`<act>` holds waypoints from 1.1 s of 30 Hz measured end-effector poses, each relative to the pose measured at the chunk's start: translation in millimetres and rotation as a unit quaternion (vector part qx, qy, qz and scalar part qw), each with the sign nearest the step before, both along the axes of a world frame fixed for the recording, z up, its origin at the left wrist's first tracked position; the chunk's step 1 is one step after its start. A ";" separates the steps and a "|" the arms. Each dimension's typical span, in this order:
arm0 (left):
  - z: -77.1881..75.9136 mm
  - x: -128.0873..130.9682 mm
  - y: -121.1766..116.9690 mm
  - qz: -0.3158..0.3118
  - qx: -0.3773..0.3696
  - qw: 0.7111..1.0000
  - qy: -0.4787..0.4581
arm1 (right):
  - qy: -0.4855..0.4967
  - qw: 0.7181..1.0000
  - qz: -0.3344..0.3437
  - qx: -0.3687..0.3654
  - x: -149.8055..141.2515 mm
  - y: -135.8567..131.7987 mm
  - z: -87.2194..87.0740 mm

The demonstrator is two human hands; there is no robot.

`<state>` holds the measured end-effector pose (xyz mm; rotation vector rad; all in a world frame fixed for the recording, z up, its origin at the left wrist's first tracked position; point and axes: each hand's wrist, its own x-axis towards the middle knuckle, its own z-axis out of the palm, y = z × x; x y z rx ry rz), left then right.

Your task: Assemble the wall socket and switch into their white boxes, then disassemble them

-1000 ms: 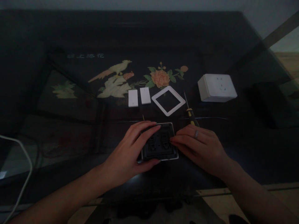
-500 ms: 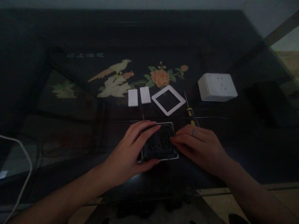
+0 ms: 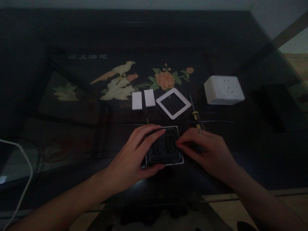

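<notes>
My left hand [image 3: 134,150] grips a black wall switch base with a white edge [image 3: 165,152], thumb at its near side and fingers at its far side. Two small mechanisms show on the base's dark face. At its right edge, my right hand [image 3: 204,147] has thumb and forefinger pinched together; whatever lies between them is too small to make out. Just beyond the right hand lies a screwdriver [image 3: 197,120] with a yellow and black handle. Farther off rest a white square frame [image 3: 163,111] and two white switch rockers [image 3: 137,101].
A white socket box [image 3: 225,89] stands at the right, with a dark flat object [image 3: 276,106] beyond it. A white cable [image 3: 30,170] runs along the left. The dark glossy tabletop [image 3: 120,35] bears a bird and flower picture. A thin tip [image 3: 147,120] pokes out behind my left hand.
The fingers of my right hand have shifted and bent slightly at the base's right edge. My left hand and the base keep their place.
</notes>
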<state>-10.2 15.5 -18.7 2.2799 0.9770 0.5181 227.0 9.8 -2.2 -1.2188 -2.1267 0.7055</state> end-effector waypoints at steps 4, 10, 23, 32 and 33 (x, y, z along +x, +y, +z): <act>-1.6 -0.4 -0.9 0.000 0.002 1.000 -0.005 | -0.004 1.000 0.000 0.011 -0.7 0.4 0.2; -3.1 -1.0 -1.6 0.000 0.007 1.000 -0.002 | -0.006 1.000 -0.006 0.012 -0.4 0.8 0.0; -3.7 -2.1 -3.7 0.003 -0.023 1.000 0.020 | -0.027 0.997 -0.053 0.047 12.6 5.7 6.9; -3.2 -1.1 -2.9 0.003 -0.030 0.999 0.018 | -0.245 0.943 -0.225 0.029 38.0 15.9 -12.9; -3.0 -1.0 -3.0 0.003 -0.030 0.999 0.020 | -0.261 0.939 -0.224 0.022 37.1 15.5 -14.5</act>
